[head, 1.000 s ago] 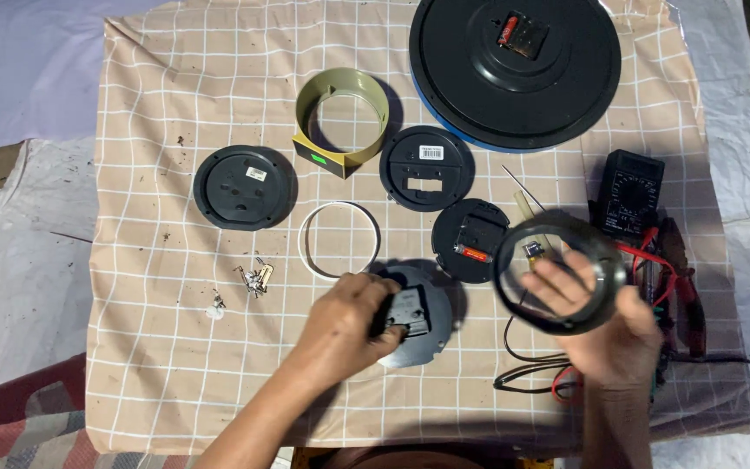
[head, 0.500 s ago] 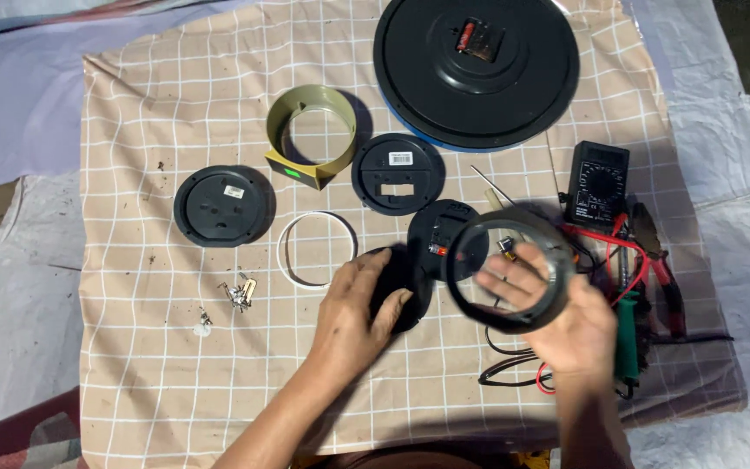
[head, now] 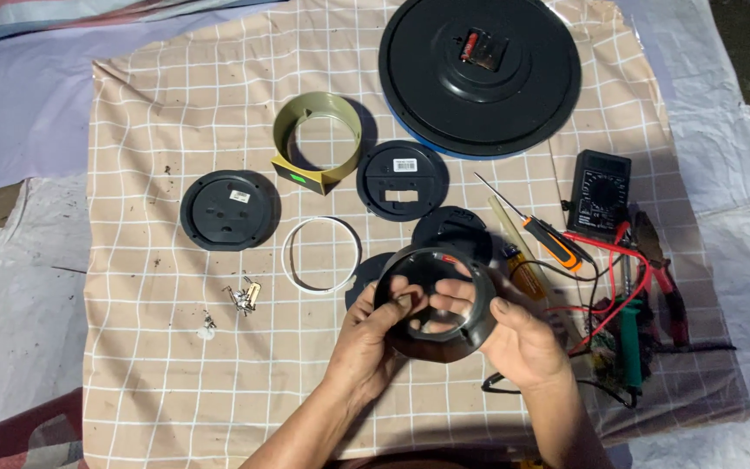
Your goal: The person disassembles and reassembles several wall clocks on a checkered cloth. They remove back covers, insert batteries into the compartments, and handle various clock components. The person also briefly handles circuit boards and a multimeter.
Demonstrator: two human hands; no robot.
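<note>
Both my hands hold a black round ring-shaped housing [head: 438,300] above a checked cloth [head: 167,104]. My left hand [head: 373,334] grips its left rim with fingers inside the opening. My right hand [head: 514,334] grips the right rim, fingers also reaching inside. A dark round disc [head: 363,282] lies partly hidden under the ring. Behind the ring sits another small black round part [head: 453,230] with a red spot.
On the cloth lie a large black clock back [head: 479,74], an olive ring [head: 317,139], two black round covers [head: 229,210] [head: 403,181], a white ring [head: 321,254], small screws [head: 245,295], screwdrivers [head: 549,243], a multimeter [head: 599,193] with red leads, and pliers [head: 666,278].
My left hand left the dark disc on the cloth and came onto the black ring. The ring moved left, and both hands now hold it together.
</note>
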